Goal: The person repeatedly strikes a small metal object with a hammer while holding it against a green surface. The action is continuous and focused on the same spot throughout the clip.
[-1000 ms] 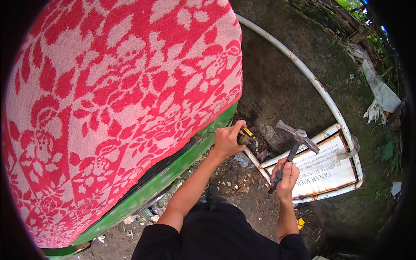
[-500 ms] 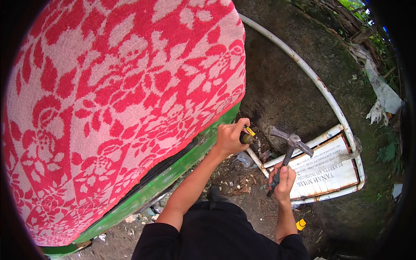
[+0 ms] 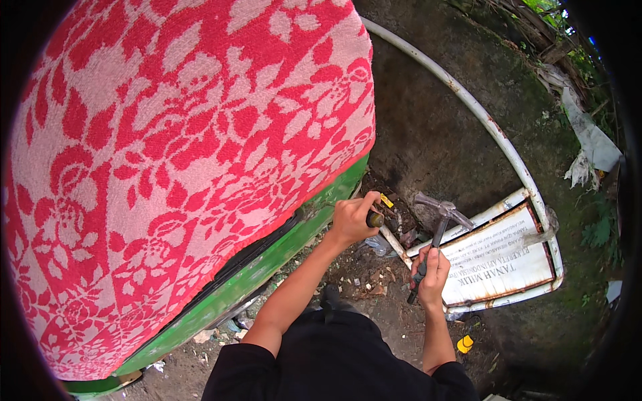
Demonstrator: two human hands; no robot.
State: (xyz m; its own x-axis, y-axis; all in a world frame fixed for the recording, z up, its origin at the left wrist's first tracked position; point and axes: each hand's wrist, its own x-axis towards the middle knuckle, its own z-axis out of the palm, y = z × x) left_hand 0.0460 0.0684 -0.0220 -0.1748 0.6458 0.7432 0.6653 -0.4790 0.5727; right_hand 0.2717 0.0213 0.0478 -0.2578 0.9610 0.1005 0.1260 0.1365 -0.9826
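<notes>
My right hand point(image 3: 433, 273) is wrapped around the grip of a claw hammer point(image 3: 438, 235), its metal head pointing away from me above the hand. In my left hand point(image 3: 352, 222) is a tool with a dark, rounded handle point(image 3: 374, 219); its rear end faces the hammer, and my fingers hide the rest. That hand is beside the green painted panel point(image 3: 287, 247), at the edge of a red and pink floral towel-like cloth point(image 3: 221, 147). Whether the hidden end touches the panel, I cannot tell. A small yellow piece point(image 3: 386, 200) shows just beyond my left hand.
A rusty white tube frame with a white sign panel point(image 3: 501, 264) lies at the right. Near my right forearm a yellow object point(image 3: 465, 344) rests on the dirt ground point(image 3: 401, 337). Torn pale sheeting point(image 3: 592, 140) and plants are at the far right.
The hammer and my right hand have shifted slightly left and away from me, and the hammer head has turned. My left hand stays nearly in place, still gripping the handle.
</notes>
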